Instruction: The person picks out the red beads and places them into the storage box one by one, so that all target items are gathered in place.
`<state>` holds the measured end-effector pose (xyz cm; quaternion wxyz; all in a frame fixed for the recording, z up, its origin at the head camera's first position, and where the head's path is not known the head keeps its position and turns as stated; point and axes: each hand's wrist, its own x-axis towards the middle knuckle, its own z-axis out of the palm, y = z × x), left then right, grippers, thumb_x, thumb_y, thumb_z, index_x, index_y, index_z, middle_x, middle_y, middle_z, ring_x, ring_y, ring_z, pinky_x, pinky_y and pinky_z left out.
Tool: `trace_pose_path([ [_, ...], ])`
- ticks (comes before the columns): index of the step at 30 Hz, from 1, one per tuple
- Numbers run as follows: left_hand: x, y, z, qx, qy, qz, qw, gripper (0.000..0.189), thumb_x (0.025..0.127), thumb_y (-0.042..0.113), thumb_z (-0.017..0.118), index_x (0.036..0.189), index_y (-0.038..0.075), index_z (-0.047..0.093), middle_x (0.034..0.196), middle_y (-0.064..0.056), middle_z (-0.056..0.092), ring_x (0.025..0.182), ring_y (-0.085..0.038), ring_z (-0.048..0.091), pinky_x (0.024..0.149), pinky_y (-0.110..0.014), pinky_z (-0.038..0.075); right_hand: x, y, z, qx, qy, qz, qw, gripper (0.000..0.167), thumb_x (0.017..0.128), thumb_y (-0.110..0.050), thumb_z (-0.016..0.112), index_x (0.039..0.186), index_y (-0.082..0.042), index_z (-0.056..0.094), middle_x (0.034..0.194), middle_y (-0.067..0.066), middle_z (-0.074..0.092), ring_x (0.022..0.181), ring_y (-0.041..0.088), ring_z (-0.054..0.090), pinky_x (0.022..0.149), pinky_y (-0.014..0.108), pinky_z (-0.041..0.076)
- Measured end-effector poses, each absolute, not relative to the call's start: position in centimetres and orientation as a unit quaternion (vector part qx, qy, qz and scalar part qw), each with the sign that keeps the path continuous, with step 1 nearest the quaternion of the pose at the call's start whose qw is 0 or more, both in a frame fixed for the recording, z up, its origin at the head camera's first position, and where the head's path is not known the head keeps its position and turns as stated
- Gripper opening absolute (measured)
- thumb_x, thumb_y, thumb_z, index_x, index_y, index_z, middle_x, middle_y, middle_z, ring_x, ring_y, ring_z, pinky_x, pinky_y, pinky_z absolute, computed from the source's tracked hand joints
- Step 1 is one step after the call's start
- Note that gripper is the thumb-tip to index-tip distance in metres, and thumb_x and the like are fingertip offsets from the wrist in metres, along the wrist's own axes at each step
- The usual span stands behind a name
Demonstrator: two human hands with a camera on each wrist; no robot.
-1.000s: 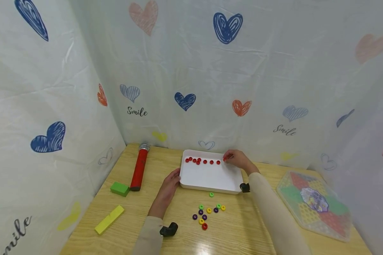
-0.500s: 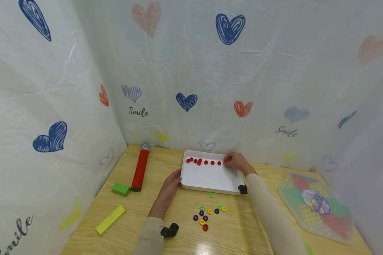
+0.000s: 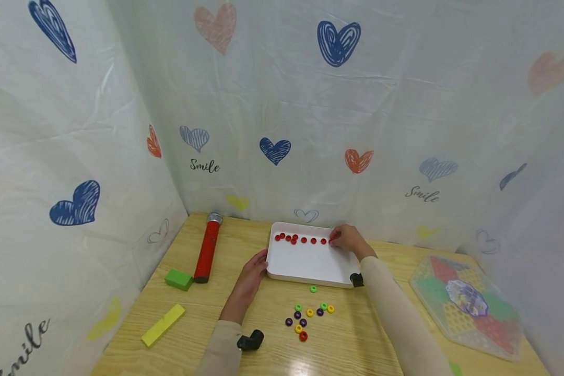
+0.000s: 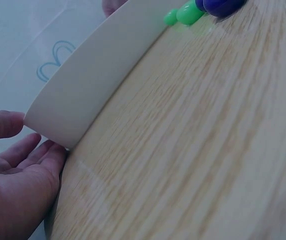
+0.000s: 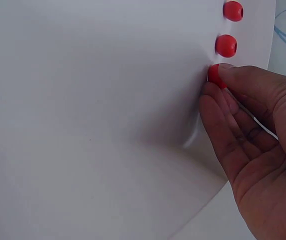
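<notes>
A white tray lies on the table with a row of red beads along its far side; toward the left end a few sit out of line. My left hand holds the tray's left edge, thumb at the rim and fingers against the outer wall. My right hand reaches over the tray's far right part. It pinches a red bead between thumb and fingers, at the row's right end. That bead is low by the tray floor, partly hidden by the thumb; whether it touches cannot be told.
Loose green, purple, yellow and red beads lie in front of the tray. To the left are a red microphone-like tube, a green block and a yellow block. A clear-lidded hexagonal box lies right. Heart-printed curtain surrounds the table.
The head view has shifted slightly. My right hand stays at the row's right end with the pinched bead, moving barely at all. My left hand keeps its place on the tray edge.
</notes>
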<state>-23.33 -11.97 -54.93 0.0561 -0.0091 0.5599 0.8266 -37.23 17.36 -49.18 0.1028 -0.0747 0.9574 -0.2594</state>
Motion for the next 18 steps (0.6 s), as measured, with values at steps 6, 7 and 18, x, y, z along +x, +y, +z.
trace_pose_path([
  [6, -23.3, -11.8, -55.1, -0.013, 0.564, 0.824, 0.058, 0.049, 0.099, 0.002, 0.04, 0.148, -0.002, 0.031, 0.153, -0.025, 0.028, 0.143, -0.035, 0.024, 0.118, -0.048, 0.019, -36.8, 17.6, -49.0, -0.08, 0.954, -0.268, 0.108, 0.016, 0.084, -0.007, 0.072, 0.1, -0.006, 0.07, 0.094, 0.007, 0.066, 0.086, 0.021, 0.058, 0.082, 0.034, 0.053],
  [7, -23.3, -11.8, -55.2, -0.016, 0.565, 0.823, 0.059, 0.049, 0.099, 0.003, 0.041, 0.148, -0.002, 0.032, 0.153, -0.024, 0.028, 0.143, -0.035, 0.024, 0.118, -0.048, 0.019, -36.7, 17.7, -48.8, -0.079, 0.953, -0.271, 0.108, 0.016, 0.084, -0.007, 0.071, 0.101, -0.006, 0.07, 0.095, 0.008, 0.066, 0.086, 0.021, 0.058, 0.083, 0.035, 0.053],
  [18, -23.8, -12.0, -55.4, -0.025, 0.563, 0.824, 0.058, 0.049, 0.1, 0.002, 0.04, 0.148, -0.001, 0.033, 0.154, -0.022, 0.029, 0.143, -0.033, 0.025, 0.118, -0.046, 0.021, -35.8, 18.3, -47.4, -0.133, 0.937, -0.311, 0.084, 0.022, 0.089, -0.011, 0.068, 0.11, -0.005, 0.069, 0.1, 0.009, 0.066, 0.091, 0.023, 0.061, 0.079, 0.036, 0.055],
])
